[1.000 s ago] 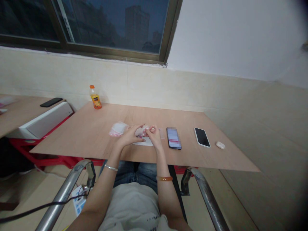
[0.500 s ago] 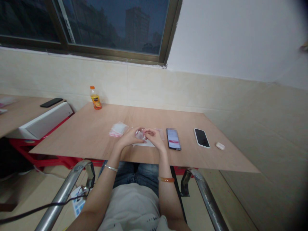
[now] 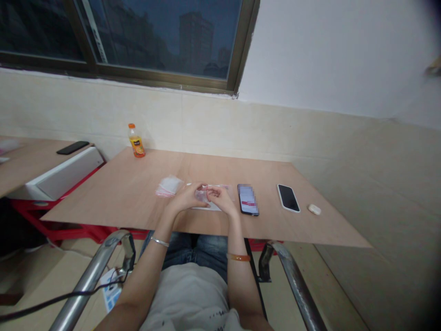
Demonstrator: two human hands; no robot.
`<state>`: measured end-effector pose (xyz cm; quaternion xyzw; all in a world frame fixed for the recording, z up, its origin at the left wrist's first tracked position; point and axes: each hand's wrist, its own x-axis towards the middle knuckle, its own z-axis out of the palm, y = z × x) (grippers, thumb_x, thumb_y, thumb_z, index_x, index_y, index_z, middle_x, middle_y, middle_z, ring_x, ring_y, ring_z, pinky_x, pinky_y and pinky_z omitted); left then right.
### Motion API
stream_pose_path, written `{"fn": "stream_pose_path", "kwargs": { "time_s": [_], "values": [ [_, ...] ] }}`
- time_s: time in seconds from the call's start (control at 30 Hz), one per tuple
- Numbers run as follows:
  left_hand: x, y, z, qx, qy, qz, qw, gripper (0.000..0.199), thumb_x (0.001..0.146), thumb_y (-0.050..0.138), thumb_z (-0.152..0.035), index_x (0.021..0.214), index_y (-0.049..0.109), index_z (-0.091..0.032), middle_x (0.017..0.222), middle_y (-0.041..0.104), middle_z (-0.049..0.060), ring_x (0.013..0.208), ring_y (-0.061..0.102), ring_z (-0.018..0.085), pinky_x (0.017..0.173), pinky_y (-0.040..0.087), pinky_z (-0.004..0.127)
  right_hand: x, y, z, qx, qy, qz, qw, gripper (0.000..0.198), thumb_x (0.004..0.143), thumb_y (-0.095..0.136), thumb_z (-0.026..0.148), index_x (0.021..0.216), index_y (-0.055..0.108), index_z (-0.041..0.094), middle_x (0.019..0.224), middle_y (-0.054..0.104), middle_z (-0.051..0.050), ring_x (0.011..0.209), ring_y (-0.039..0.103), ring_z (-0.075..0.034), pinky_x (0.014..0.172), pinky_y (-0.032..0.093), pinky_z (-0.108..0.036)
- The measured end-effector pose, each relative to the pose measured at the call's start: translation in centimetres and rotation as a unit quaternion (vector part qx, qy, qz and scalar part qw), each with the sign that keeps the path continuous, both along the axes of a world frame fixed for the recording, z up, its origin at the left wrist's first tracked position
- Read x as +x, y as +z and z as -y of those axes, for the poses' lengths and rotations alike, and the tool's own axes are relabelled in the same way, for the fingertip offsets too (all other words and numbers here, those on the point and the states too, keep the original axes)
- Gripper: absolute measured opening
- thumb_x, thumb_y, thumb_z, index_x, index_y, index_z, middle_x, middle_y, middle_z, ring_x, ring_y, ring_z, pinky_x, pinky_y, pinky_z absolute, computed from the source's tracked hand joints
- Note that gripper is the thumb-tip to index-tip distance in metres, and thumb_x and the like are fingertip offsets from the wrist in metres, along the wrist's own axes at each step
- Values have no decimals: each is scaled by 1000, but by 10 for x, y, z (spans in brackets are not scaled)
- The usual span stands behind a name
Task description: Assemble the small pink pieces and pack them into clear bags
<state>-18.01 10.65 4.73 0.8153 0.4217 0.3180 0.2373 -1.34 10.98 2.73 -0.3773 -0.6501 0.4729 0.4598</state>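
1. Clear bag (image 3: 201, 196), red-edged: located between the two hands, above a white sheet (image 3: 214, 207) on the table (image 3: 213, 165); its contents are too small to tell.
2. Left hand (image 3: 187, 197): grip curved, thumb and fingers holding the clear bag at its left side.
3. Right hand (image 3: 221, 198): grip narrow, fingertips gathered on the clear bag near its red edge.
4. Stack of clear bags (image 3: 169, 185): flat, just left of the left hand.
5. Lit phone (image 3: 248, 200): right of the right hand; farther right, a white-edged phone (image 3: 288, 198) and a small white case (image 3: 314, 209).
6. Orange-capped bottle (image 3: 137, 143): upright, far left corner.
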Motion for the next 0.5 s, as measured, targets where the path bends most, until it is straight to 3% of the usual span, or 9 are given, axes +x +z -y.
{"fn": "stream_pose_path", "kwargs": {
  "time_s": [0.37,0.5],
  "values": [
    [3,-3,-2,30,27,-31,999,54,58,75,-26,109,59,-20,108,64,7,94,60,22,87,44,33,6,1,0,-9,-27,54,998,34,61,59,13,94,66,15,85,68,-4,65,56,-12,63,46,-25],
    [4,-5,-2,44,34,-38,998,49,62,71,-29,109,60,-20,108,65,7,93,60,21,87,43,32,6,-1,-1,5,-47,59,997,29,62,60,14,91,67,15,86,68,-5,69,57,-13,63,46,-24]
  ]
}}
